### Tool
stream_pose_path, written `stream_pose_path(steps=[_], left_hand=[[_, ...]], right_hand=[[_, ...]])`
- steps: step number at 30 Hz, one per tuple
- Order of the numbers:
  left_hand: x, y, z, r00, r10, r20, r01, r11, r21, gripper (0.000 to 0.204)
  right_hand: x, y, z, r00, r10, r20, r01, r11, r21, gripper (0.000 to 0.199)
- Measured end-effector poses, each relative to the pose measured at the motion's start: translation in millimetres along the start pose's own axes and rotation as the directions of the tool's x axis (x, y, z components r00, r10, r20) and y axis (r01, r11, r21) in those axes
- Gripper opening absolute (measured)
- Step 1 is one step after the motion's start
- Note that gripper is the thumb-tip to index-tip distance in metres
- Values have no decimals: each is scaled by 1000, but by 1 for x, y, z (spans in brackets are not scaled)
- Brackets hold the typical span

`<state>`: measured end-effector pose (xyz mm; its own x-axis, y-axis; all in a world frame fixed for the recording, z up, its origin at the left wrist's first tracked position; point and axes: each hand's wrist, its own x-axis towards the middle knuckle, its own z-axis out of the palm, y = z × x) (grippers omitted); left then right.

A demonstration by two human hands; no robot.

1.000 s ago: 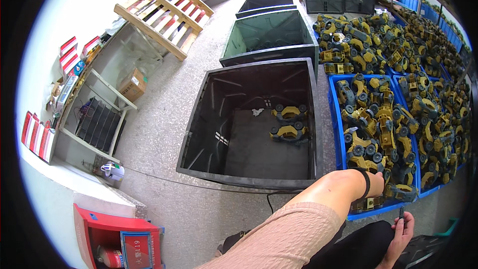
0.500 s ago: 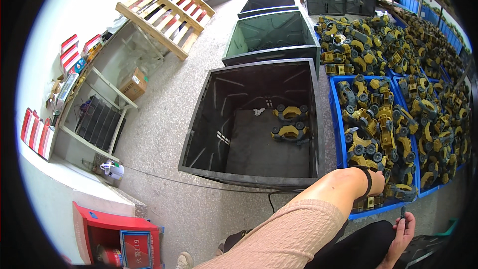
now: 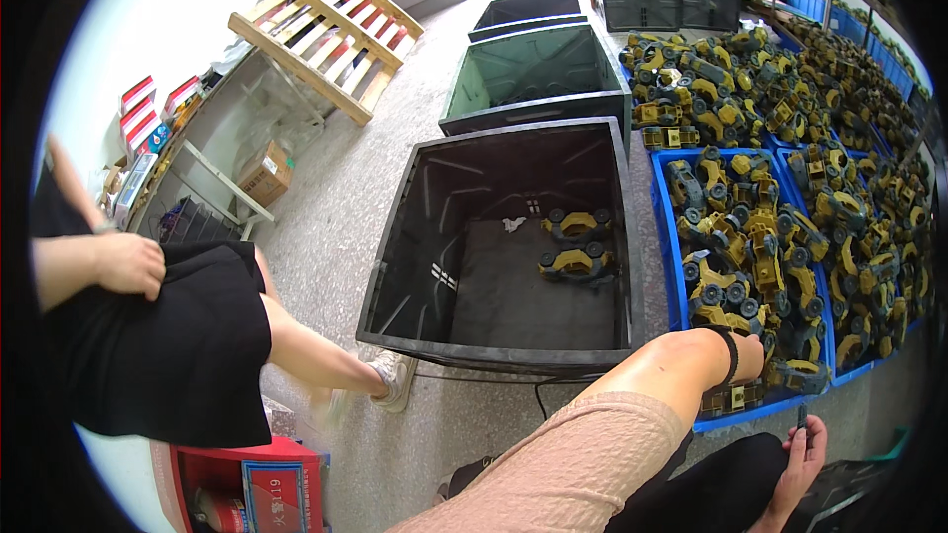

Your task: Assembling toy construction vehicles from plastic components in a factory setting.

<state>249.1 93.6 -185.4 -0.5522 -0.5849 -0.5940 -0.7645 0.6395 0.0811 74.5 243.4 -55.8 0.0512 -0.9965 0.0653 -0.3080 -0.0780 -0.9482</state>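
Observation:
My left arm, in a beige sleeve with a black band at the wrist, stretches to the right over the near end of a blue crate [image 3: 681,281]. There my left hand [image 3: 750,358] is down among yellow-and-grey toy vehicles [image 3: 768,247]; its fingers are mostly hidden, so its grip does not show. Just outside the crate's near edge, my right hand [image 3: 808,452] pinches a small dark upright piece [image 3: 802,418], too small to name. In the large black bin [image 3: 513,347] left of the crate, two similar toy vehicles [image 3: 576,264] lie near the right wall with a white scrap.
More blue crates heaped with toy vehicles [image 3: 851,237] stand at the right. Behind the black bin are a green-lined bin [image 3: 533,64] and another dark one. A wooden pallet [image 3: 331,35] leans at the back left. A person in black [image 3: 163,336] walks at the left.
A person in black has come into view at the left, beside the black bin. My two hands stay at nearly the same places.

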Motion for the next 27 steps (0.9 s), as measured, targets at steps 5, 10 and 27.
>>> stream_pose_path(steps=[5, 10, 27], left_hand=[[-1, 0, 1, 1000, -6, 9, 6, 1000, 4, 43], [-2, 2, 1, 1000, -8, 16, 8, 1000, 9, 44], [-1, 3, -4, 1000, -25, 18, 25, 1000, -8, 45]], right_hand=[[-1, -3, 1, 1000, 15, -12, -15, 1000, 11, 23], [-2, -3, 1, 1000, -3, 9, 2, 999, 32, 22], [-4, -4, -1, 1000, 3, 14, -3, 1000, 31, 22]])
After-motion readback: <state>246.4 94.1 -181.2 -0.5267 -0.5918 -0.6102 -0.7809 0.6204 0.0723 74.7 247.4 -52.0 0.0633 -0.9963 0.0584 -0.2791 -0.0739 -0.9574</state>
